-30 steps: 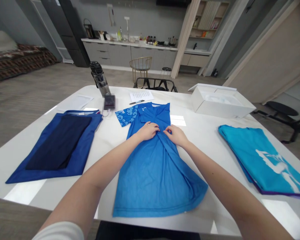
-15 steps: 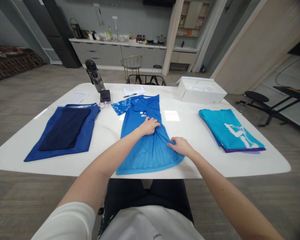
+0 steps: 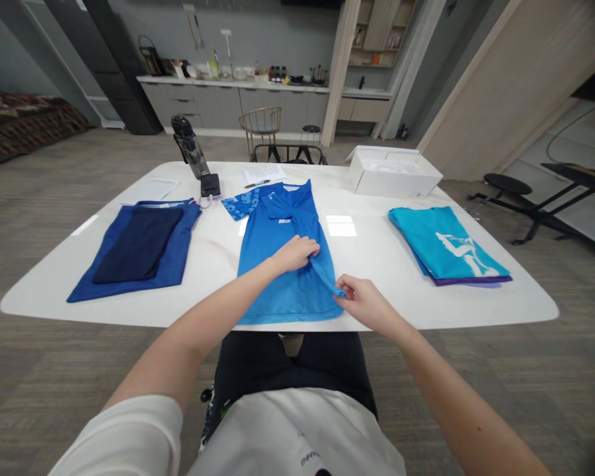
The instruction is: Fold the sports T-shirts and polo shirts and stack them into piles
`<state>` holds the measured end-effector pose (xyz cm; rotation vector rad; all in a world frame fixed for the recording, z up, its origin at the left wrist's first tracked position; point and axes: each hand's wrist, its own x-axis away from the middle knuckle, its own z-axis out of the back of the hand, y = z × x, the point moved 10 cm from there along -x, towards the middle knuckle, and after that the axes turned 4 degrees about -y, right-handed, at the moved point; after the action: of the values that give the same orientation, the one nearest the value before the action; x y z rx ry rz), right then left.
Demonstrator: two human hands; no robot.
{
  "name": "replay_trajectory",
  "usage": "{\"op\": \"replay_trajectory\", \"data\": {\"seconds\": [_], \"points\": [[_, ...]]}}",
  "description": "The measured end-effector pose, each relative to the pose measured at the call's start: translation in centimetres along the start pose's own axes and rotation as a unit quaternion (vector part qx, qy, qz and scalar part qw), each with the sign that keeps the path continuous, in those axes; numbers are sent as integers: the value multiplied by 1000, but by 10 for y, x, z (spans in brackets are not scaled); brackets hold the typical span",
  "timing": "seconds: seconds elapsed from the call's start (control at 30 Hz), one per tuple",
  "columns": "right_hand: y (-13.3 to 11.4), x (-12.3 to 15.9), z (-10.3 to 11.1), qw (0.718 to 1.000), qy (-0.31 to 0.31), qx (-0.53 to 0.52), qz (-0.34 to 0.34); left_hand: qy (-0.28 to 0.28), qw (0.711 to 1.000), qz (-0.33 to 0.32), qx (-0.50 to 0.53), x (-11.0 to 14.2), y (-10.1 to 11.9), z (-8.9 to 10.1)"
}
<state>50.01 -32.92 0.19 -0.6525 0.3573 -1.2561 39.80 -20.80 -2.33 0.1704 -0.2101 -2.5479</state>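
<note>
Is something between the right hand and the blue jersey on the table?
Nothing visible stands between them: the right hand already pinches a fold of the blue jersey, and the left hand rests on it.

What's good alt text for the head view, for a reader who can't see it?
Seen from the wearer's head, the left hand grips the middle of a blue jersey lying on a white table, while the right hand pinches its edge. A folded blue garment lies to the left, a folded teal T-shirt to the right.

A jersey [image 3: 272, 231] lies between a folded tee [image 3: 446, 248] and, seemingly, a folded shirt [image 3: 143, 244]
</note>
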Motion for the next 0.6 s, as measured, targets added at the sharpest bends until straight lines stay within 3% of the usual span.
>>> {"op": "replay_trajectory", "data": {"seconds": [0.1, 0.2, 0.4, 0.6], "points": [[-24, 4, -34, 994, -68, 33, 76, -18, 999, -21, -28, 20, 13, -8], [-20, 1, -57, 987, -121, 53, 96, -32, 997, -52, -47, 42, 30, -17], [21, -16, -48, 990, -96, 90, 59, -38, 992, -105, -65, 68, 62, -21], [43, -14, -56, 983, -156, 93, 3, -60, 995, -58, -46, 78, 50, -21]]}}
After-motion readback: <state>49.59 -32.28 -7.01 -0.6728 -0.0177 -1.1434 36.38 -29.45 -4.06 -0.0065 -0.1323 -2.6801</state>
